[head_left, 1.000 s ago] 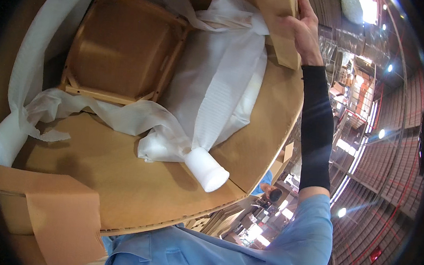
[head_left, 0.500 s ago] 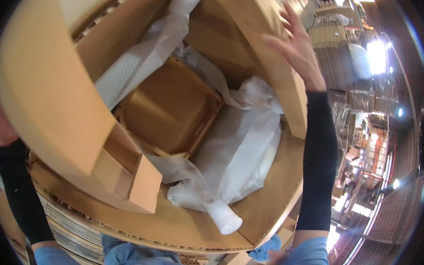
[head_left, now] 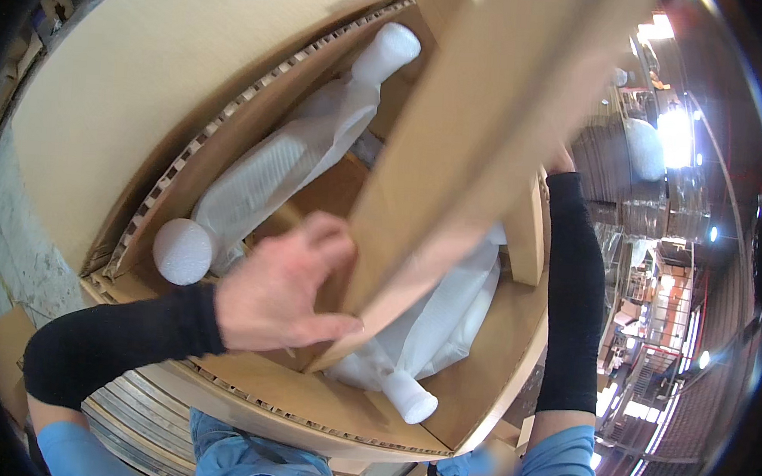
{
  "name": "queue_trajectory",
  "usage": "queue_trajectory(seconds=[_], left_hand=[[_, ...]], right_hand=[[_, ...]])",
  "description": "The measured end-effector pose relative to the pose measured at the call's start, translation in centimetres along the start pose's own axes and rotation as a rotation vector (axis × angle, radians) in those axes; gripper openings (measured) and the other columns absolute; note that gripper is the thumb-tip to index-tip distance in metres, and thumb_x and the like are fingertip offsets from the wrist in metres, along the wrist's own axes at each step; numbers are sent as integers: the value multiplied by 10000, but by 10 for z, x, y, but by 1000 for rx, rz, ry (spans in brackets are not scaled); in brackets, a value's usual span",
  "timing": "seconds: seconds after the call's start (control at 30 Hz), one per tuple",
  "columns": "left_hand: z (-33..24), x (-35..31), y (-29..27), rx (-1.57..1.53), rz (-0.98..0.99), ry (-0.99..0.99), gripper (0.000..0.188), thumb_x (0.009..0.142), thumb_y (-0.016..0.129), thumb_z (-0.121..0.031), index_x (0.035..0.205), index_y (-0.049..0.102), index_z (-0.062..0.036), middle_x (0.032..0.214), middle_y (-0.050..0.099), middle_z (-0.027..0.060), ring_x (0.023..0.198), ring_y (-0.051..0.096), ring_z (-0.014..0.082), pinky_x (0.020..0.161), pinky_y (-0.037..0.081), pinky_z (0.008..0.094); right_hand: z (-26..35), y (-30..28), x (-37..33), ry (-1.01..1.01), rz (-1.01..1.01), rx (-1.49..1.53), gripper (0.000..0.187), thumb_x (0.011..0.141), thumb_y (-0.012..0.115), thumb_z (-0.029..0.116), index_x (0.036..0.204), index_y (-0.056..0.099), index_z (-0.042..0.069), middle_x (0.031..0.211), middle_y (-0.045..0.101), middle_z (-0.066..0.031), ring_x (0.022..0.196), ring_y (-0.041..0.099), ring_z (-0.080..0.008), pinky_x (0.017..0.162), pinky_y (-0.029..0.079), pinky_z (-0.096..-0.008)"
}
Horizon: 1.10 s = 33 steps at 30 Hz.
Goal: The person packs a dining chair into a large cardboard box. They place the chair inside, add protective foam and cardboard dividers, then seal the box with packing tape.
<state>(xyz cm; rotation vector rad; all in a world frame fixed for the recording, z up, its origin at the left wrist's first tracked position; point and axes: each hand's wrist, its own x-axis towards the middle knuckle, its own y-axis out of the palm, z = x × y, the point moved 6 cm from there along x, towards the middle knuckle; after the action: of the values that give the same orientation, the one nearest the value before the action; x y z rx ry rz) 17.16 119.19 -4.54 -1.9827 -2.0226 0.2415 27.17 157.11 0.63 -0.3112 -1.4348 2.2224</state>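
A large cardboard piece (head_left: 454,156), smeared by motion, stands slantwise across the open carton (head_left: 478,364). My left hand (head_left: 284,285) grips its lower left edge, thumb toward me and fingers curled against its face. Most of my right hand (head_left: 562,161) is hidden behind the same piece, near its far right side; its fingers do not show. Inside the carton, a white foam-wrapped bundle (head_left: 255,180) lies along the left wall, and another foam bundle (head_left: 454,324) lies at the right, partly covered. Between them a brown object (head_left: 336,188) shows only in part.
A second cardboard strip (head_left: 527,237) stands along the carton's right wall. Beyond the left wall is a broad tan sheet (head_left: 139,79). Wooden slats (head_left: 156,420) lie below the carton's near side. Wrapped stacks (head_left: 650,200) stand farther off to the right.
My left hand has come from the far left to the middle, bringing the cardboard piece across the carton. The left foam bundle shows more fully. My right hand, open before, is now mostly covered.
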Motion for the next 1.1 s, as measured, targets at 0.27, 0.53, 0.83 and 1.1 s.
queue_trajectory(seconds=[0.27,0.53,0.83,1.1], left_hand=[[81,89,2,278,-121,6,288,861,578,-67,1132,553,26,1202,576,267,1110,586,448,953,502,534],[188,261,-90,-459,-902,85,448,872,656,-241,1217,567,31,1109,674,278,1094,654,418,963,512,464],[80,251,-18,-16,-997,102,975,663,806,-633,1316,513,29,1495,354,380,1430,329,519,1166,283,608],[52,181,37,-203,-1091,207,654,675,825,-472,1068,562,-21,1476,373,337,1374,367,508,1115,236,720]], right_hand=[[1,-11,9,47,121,196,1103,723,924,312,1599,282,123,1388,574,-179,1359,497,-322,1145,390,-485],[52,24,20,40,278,90,833,779,778,120,1496,355,91,1358,561,-199,1323,512,-324,1147,382,-422],[-16,-7,17,417,395,374,945,801,783,173,1578,263,34,1462,501,-201,1359,494,-306,1115,424,-445],[47,15,50,173,388,250,1053,799,799,424,1621,249,62,1548,451,-200,1404,465,-302,1143,401,-453]])
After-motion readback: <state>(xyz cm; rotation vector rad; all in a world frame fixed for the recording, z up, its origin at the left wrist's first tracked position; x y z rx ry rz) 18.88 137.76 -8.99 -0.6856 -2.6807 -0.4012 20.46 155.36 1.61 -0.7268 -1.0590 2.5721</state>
